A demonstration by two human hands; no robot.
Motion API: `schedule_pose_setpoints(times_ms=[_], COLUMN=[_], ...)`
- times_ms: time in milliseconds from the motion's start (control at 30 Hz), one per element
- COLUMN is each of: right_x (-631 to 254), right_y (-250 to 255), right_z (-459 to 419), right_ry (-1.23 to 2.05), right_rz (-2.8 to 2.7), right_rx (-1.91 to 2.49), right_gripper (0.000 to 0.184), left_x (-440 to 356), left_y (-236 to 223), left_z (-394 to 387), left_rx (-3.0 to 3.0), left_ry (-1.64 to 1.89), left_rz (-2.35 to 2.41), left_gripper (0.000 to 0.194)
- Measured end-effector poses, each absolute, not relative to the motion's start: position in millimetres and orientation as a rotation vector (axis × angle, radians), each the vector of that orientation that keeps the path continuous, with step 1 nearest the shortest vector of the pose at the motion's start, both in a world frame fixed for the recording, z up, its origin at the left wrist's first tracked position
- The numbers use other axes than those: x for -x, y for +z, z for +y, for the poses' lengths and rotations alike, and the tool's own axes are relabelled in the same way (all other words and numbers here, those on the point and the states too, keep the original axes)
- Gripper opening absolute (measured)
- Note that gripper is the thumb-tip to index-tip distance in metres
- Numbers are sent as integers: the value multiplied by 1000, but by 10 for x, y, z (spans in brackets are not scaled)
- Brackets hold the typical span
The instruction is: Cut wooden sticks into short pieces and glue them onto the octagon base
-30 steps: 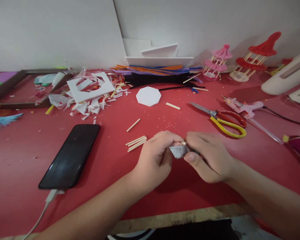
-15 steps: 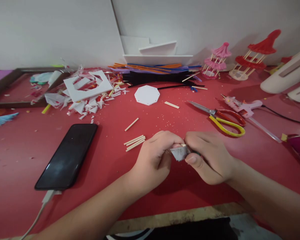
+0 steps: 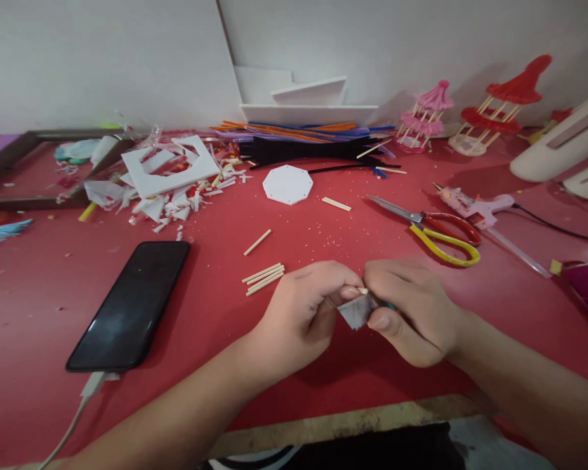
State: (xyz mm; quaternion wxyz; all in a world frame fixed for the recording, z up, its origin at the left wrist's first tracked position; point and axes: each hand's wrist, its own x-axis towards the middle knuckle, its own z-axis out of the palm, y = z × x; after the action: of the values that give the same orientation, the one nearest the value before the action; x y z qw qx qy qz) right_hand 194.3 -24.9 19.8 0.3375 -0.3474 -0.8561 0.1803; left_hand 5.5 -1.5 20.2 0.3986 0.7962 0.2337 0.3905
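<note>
My left hand (image 3: 306,313) is closed, pinching a short wooden stick (image 3: 362,290) whose pale end pokes out by the fingertips. Closed around a craft knife, my right hand (image 3: 414,310) hides most of the handle; a bit of green shows at the thumb. The knife's wide grey blade (image 3: 357,312) points left and lies against the stick and left fingertips. Several cut sticks (image 3: 264,279) lie in a row left of my left hand, with a single stick (image 3: 257,242) behind them. A white octagonal foam board piece (image 3: 287,185) with small holes along its edge rests farther back.
Scissors (image 3: 421,222) with red and yellow handles and a pink glue gun (image 3: 480,207) lie to the right. A black phone (image 3: 130,307) with a cable is at left. White foam scraps (image 3: 169,173), pipe cleaners (image 3: 304,134) and two small tiered models (image 3: 500,111) stand at the back.
The blade has tilted and shifted slightly down and right, showing more of its face. Both hands stay nearly in place, with the stick's tip a little more visible.
</note>
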Motion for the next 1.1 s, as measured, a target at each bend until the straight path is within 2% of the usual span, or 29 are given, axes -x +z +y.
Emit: schedule_pose_setpoints(times_ms=[600,800,933,1100], right_x=[-1954,-2164,-2077,-1929], right_y=[179,220,239,207], right_z=[-228,-138,-180,-239], right_ry=[364,117,128,272], right_rz=[-2233,-1946,-1976,-2141], right_rx=[940,1327,1177,1036], right_gripper=[37,32,28,34], left_x=[-44,-51,-59,-79], left_y=[202,244,232,177], left_z=[-16,-97,-97,-53], left_rx=[-2080,-2057,-1949,-1858], left_ry=[1041,1065,1075,1099], left_rz=[601,469,604,723], left_gripper=[29,24,17,13])
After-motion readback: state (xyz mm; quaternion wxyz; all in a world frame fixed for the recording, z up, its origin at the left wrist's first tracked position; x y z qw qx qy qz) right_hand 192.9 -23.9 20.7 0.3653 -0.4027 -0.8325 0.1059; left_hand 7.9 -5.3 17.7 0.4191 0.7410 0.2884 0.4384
